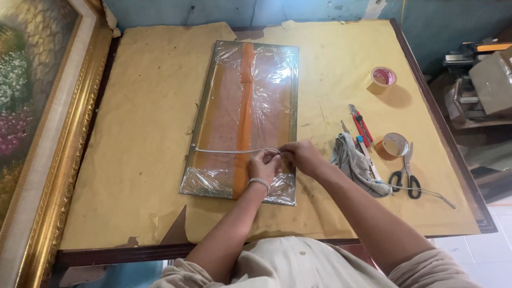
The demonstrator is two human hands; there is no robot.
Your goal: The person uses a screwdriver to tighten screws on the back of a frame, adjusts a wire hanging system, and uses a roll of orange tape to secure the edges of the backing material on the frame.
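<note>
Here I see a flat rectangular frame (242, 120) wrapped in clear plastic, lying face-down near the middle of the tabletop (133, 160), its long side running away from me. A pale cord (234, 151) stretches across its lower part from the left rim to the right rim, taut, I judge, because both hands are working its right end. My left hand (264, 164), with a beaded bracelet at the wrist, is closed with fingertips pinching the cord just at the frame's right edge. My right hand (301, 156) touches it from the other side, fingers curled shut on the same cord end, as though holding a knot or fastening steady.

Brown paper covers the tabletop, probably to guard the frame's face. Tools sit within reach on the right: a grey cloth (354, 162), a red utility knife (361, 124), black-handled scissors (406, 176), and two rolls of tape (382, 79) (393, 145). A large gilt-framed painting (37, 133) leans along the left.
</note>
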